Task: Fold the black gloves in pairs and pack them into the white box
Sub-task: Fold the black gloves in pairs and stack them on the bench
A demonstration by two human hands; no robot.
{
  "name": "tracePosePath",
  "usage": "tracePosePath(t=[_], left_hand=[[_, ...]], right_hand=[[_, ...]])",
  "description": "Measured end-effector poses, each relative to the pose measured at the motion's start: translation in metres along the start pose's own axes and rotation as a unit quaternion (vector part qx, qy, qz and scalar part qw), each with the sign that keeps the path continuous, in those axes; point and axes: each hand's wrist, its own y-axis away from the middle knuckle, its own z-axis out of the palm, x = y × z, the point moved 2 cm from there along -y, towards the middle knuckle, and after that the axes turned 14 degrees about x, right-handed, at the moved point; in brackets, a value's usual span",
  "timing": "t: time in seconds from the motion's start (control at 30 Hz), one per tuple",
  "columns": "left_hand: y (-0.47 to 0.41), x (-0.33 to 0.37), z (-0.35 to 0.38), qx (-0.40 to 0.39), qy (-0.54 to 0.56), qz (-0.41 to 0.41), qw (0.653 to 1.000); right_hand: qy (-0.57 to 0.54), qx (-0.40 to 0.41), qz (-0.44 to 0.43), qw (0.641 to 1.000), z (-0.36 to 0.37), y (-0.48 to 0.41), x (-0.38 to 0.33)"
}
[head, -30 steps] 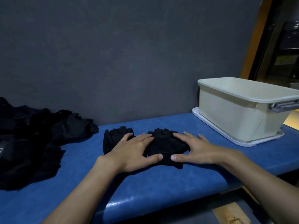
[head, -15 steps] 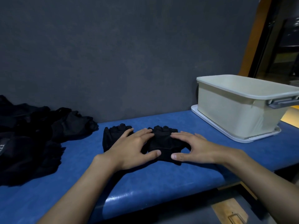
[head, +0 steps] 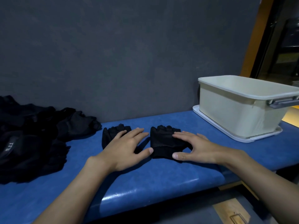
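You face a plain indoor work corner; whether it is a workshop, a storeroom or something else cannot be told. A blue padded bench (head: 145, 183) runs along a matte dark grey wall (head: 129, 54). On it rest 1 white box (head: 234, 113) on a white tray (head: 210, 122) and a heap of black gloves (head: 32, 139). At your right, an orange door frame (head: 252, 46) borders dark glass (head: 288, 46).

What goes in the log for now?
left hand: flat on left glove | right hand: flat on right glove | layout: side by side | white box: inside hidden
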Motion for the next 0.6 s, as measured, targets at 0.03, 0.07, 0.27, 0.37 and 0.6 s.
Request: tracePosePath(t=[0.03, 0.07, 0.27, 0.37, 0.6], left_hand=[[0.0, 0.002, -0.001, 0.009, 0.011, 0.003, 1.0], [-0.001, 0.006, -0.002, 0.014, 0.019, 0.009, 1.0], [-0.003, 0.021, 0.007, -0.001, -0.005, 0.028, 1.0], [-0.002, 0.021, 0.002, 0.018, 0.003, 0.027, 0.999], [0.019, -0.01, -0.034, 0.088, -0.01, -0.006, 0.996]], right_hand=[[-0.001, -0.002, 0.002, 1.0, -0.001, 0.0, -0.001], [0.002, -0.005, 0.003, 1.0, -0.001, -0.001, -0.001], [0.006, 0.004, 0.005, 1.0, -0.001, 0.001, -0.003], [-0.01, 0.038, -0.011, 0.999, -0.006, 0.0, -0.011], [-0.065, 0.113, -0.049, 0.99, -0.007, -0.015, -0.06]])
